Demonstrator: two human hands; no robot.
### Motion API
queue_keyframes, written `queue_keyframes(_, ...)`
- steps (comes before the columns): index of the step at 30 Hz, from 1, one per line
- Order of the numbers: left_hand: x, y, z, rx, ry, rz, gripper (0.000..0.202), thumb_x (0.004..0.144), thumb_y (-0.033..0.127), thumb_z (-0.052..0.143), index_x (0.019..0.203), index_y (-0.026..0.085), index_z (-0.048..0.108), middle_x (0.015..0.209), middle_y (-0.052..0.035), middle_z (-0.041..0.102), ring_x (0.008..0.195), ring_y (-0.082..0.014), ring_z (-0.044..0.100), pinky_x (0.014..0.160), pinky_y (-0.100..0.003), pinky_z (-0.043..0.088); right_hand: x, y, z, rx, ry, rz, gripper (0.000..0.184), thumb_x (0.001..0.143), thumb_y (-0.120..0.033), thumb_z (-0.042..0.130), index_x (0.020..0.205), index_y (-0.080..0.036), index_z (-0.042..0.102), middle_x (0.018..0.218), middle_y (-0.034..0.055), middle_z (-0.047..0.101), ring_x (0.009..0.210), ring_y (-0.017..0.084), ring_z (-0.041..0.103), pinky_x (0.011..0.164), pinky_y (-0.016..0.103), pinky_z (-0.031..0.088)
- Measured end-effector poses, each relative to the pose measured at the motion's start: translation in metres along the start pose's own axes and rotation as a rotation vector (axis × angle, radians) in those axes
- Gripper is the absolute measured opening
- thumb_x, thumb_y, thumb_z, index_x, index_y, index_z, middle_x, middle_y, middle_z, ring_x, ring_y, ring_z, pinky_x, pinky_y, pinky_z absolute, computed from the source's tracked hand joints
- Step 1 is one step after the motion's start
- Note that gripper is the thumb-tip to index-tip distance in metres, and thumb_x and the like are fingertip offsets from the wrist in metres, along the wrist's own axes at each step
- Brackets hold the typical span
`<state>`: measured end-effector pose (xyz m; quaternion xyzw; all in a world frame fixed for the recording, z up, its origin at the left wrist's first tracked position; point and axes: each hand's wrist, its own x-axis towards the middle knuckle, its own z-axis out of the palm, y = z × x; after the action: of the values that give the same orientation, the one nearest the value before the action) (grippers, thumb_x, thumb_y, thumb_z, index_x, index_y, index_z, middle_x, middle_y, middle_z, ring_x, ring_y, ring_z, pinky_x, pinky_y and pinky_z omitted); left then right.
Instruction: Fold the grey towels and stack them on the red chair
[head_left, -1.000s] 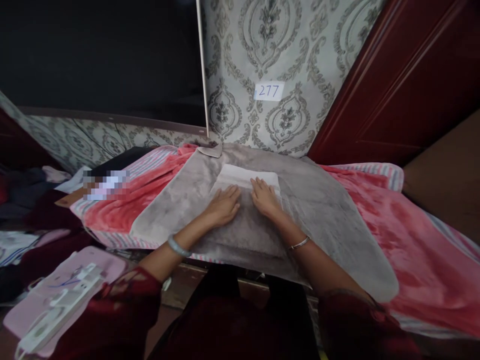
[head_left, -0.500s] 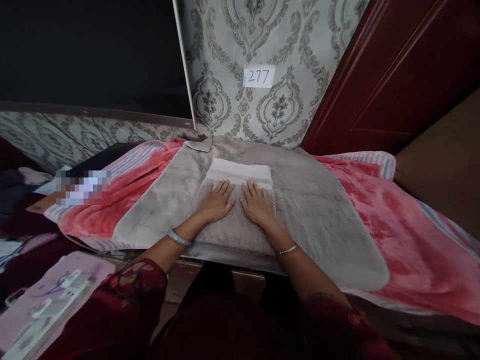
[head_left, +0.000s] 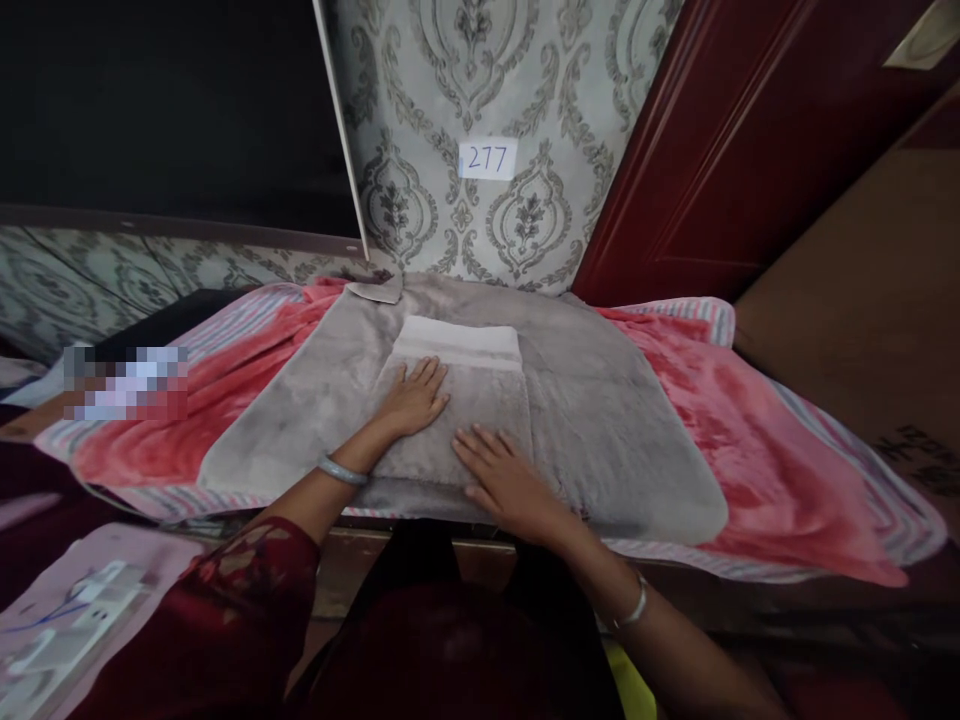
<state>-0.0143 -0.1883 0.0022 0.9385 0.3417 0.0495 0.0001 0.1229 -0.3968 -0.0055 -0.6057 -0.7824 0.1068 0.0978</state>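
A folded grey towel (head_left: pixel 480 385) with a white band along its far end lies in front of me. My left hand (head_left: pixel 412 397) rests flat on its left side, fingers spread. Over its near right part is my right hand (head_left: pixel 510 485), palm down with the fingers stretched out; neither hand grips anything. Beneath the towel spreads a larger grey plush cloth (head_left: pixel 630 440), one corner of it turned over at the far left. That cloth lies on a red blanket (head_left: pixel 765 450) with a striped border.
A large black screen (head_left: pixel 165 110) stands at the back left. A paper marked 277 (head_left: pixel 488 158) is on the patterned wall. To the right are a dark red door (head_left: pixel 675 130) and a cardboard box (head_left: pixel 862 270). A white power strip (head_left: pixel 82 630) lies at the lower left.
My right hand has slid back toward me, from the towel's middle to its near right part. My left hand stays on the towel. The view has shifted slightly right.
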Motion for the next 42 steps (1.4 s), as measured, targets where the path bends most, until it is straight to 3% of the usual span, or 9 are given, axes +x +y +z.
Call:
queue_keyframes(5, 0.001, 0.000, 0.000, -0.004, -0.010, -0.006, 0.064, 0.102, 0.041, 0.033, 0.160, 0.013, 0.031, 0.169, -0.0148, 0.023, 0.157, -0.0291, 0.019, 0.126, -0.056, 0.013, -0.020, -0.001, -0.013, 0.179, 0.069, -0.102, 0.056, 0.106, -0.041, 0.035, 0.159, -0.024, 0.036, 0.163, 0.0052, 0.038, 0.152, 0.021, 0.031, 0.125, 0.047, 0.026)
queue_keyframes(7, 0.001, 0.001, 0.000, 0.001, -0.013, -0.015, 0.064, 0.102, 0.041, 0.033, 0.160, 0.015, 0.031, 0.169, -0.0140, 0.023, 0.157, -0.0289, 0.019, 0.126, -0.056, 0.012, 0.000, 0.015, -0.029, 0.214, 0.206, -0.055, 0.055, 0.107, -0.041, 0.030, 0.159, -0.026, 0.038, 0.160, 0.0065, 0.044, 0.149, 0.021, 0.038, 0.123, 0.047, 0.031)
queue_keyframes(10, 0.000, 0.004, -0.001, 0.003, -0.014, -0.018, 0.064, 0.103, 0.041, 0.032, 0.161, 0.016, 0.030, 0.169, -0.0133, 0.023, 0.157, -0.0283, 0.019, 0.127, -0.055, 0.012, 0.046, 0.040, -0.045, 0.100, 0.377, 0.161, 0.060, 0.106, -0.040, 0.030, 0.162, -0.020, 0.031, 0.165, 0.0101, 0.035, 0.155, 0.027, 0.024, 0.123, 0.052, 0.026)
queue_keyframes(15, -0.005, 0.007, -0.004, 0.013, -0.007, -0.138, 0.069, 0.102, 0.051, 0.033, 0.162, 0.018, 0.028, 0.170, -0.0135, 0.018, 0.158, -0.0302, 0.015, 0.124, -0.062, 0.012, 0.089, 0.052, -0.026, -0.112, 0.204, 0.412, 0.064, 0.104, -0.047, 0.039, 0.162, -0.022, 0.030, 0.170, 0.0099, 0.020, 0.157, 0.034, 0.014, 0.124, 0.055, 0.019)
queue_keyframes(20, -0.007, -0.005, -0.009, -0.051, -0.070, -0.278, 0.081, 0.097, 0.065, 0.037, 0.163, 0.020, 0.023, 0.171, -0.0130, 0.008, 0.158, -0.0339, 0.008, 0.119, -0.068, 0.021, 0.088, 0.055, -0.009, -0.135, 0.160, 0.406, 0.064, 0.104, -0.053, 0.036, 0.162, -0.027, 0.029, 0.171, 0.0072, 0.016, 0.157, 0.032, 0.011, 0.124, 0.054, 0.017)
queue_keyframes(29, -0.022, -0.048, -0.014, -0.109, -0.117, -0.360, 0.074, 0.101, 0.054, 0.032, 0.162, 0.013, 0.023, 0.170, -0.0130, 0.017, 0.158, -0.0291, 0.012, 0.125, -0.058, 0.017, 0.088, 0.059, -0.009, -0.104, 0.190, 0.376, 0.061, 0.103, -0.049, 0.039, 0.160, -0.026, 0.037, 0.169, 0.0080, 0.023, 0.156, 0.033, 0.016, 0.123, 0.055, 0.019)
queue_keyframes(34, 0.021, -0.043, -0.036, -0.067, -0.010, -0.258, 0.065, 0.101, 0.045, 0.034, 0.158, 0.015, 0.033, 0.168, -0.0157, 0.026, 0.157, -0.0303, 0.019, 0.124, -0.056, 0.020, 0.117, 0.075, -0.045, -0.070, 0.349, 0.430, 0.054, 0.105, -0.032, 0.029, 0.154, -0.019, 0.046, 0.158, 0.0133, 0.045, 0.146, 0.027, 0.040, 0.119, 0.048, 0.029)
queue_keyframes(37, 0.063, -0.028, -0.036, -0.090, 0.009, -0.090, 0.063, 0.101, 0.043, 0.034, 0.159, 0.017, 0.032, 0.168, -0.0140, 0.025, 0.157, -0.0273, 0.020, 0.126, -0.053, 0.017, 0.145, 0.089, -0.060, -0.137, 0.432, 0.483, 0.053, 0.105, -0.033, 0.032, 0.155, -0.021, 0.045, 0.160, 0.0131, 0.043, 0.148, 0.030, 0.036, 0.118, 0.051, 0.029)
queue_keyframes(42, 0.098, -0.017, -0.006, -0.075, -0.013, -0.058, 0.062, 0.102, 0.046, 0.031, 0.156, 0.018, 0.039, 0.165, -0.0149, 0.033, 0.155, -0.0288, 0.026, 0.125, -0.056, 0.017, 0.165, 0.109, -0.035, -0.162, 0.310, 0.478, 0.053, 0.104, -0.038, 0.034, 0.154, -0.025, 0.047, 0.162, 0.0083, 0.040, 0.151, 0.031, 0.030, 0.120, 0.053, 0.026)
